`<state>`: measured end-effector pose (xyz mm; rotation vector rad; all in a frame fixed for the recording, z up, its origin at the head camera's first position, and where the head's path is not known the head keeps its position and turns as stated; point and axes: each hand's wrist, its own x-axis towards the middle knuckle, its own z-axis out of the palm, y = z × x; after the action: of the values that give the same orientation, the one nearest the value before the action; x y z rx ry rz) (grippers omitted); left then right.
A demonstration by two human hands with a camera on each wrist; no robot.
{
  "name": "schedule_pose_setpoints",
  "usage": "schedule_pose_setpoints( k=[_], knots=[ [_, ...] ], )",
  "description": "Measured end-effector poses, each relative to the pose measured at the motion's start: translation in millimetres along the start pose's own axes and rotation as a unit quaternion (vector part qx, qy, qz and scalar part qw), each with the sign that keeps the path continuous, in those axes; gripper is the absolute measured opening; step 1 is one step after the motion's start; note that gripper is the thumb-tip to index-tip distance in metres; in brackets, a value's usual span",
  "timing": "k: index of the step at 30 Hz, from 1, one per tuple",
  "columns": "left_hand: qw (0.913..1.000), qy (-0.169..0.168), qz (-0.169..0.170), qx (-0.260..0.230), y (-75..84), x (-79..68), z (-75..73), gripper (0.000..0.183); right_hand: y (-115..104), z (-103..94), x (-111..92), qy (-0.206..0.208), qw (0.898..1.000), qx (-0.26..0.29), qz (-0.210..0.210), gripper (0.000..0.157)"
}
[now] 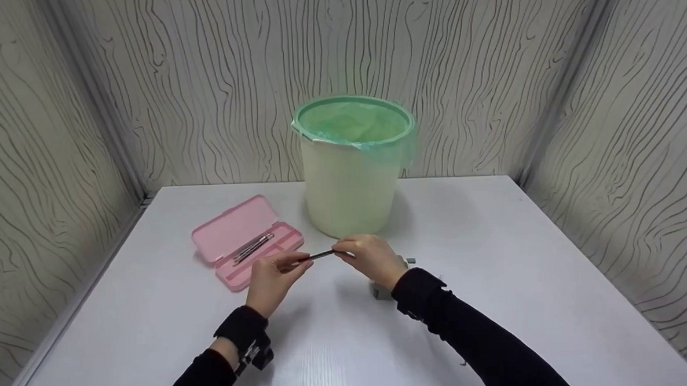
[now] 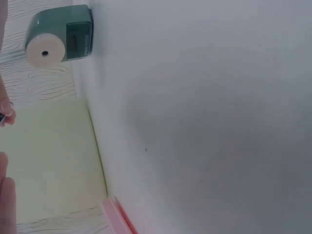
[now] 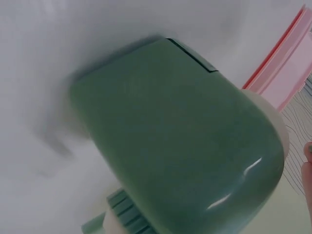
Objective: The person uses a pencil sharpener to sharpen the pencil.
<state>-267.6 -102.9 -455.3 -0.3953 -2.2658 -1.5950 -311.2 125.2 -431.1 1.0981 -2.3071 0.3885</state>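
Between my two hands a dark, slim pencil point(image 1: 322, 255) is held up above the white table. My left hand point(image 1: 272, 282) pinches one end between thumb and fingers. The other end is gripped by the fingertips of my right hand point(image 1: 372, 256). Under the right hand and wrist stands a green desktop pencil sharpener point(image 2: 58, 34), mostly hidden in the head view; its pale round front with a dark hole shows in the left wrist view. An open pink pencil case point(image 1: 226, 227) lies just beyond my left hand, with several pencils point(image 1: 254, 248) in it.
A pale bin point(image 1: 349, 187) with a green rim and a green liner stands at the back of the table, behind my hands. Wood-patterned panels point(image 1: 211, 77) rise at the back and on both sides. The white table point(image 1: 499, 302) extends to both sides of my arms.
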Motion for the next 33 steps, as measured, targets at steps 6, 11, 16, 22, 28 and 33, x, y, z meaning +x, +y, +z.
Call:
schedule_pose_setpoints(
  k=[6,11,16,22,28,33],
  knots=[
    [0.9991,0.015,-0.035,0.019,-6.9,-4.4,-25.9,0.024,3,8.9,16,-0.034,0.999,0.002,-0.010,0.011],
    [0.9913,0.038,-0.052,0.115,-15.3,-11.7,-52.0,0.031,8,22.7,31,-0.049,0.999,-0.005,-0.023,0.007],
    [0.9720,0.032,-0.059,0.225,-23.7,-19.2,-70.0,0.047,10,38.3,43,-0.062,0.998,-0.015,-0.018,0.005],
    [0.9497,0.035,-0.058,0.306,-33.9,-26.1,-79.8,0.058,11,57.5,56,-0.072,0.996,-0.042,-0.009,0.005],
    [0.9389,0.017,-0.087,0.332,-42.7,-22.0,-82.5,0.058,9,71.2,72,-0.100,0.992,-0.080,0.002,0.008],
    [0.9385,-0.006,-0.110,0.327,-45.4,-11.6,-81.5,0.045,3,81.0,91,-0.128,0.988,-0.084,0.017,0.010]
  ],
)
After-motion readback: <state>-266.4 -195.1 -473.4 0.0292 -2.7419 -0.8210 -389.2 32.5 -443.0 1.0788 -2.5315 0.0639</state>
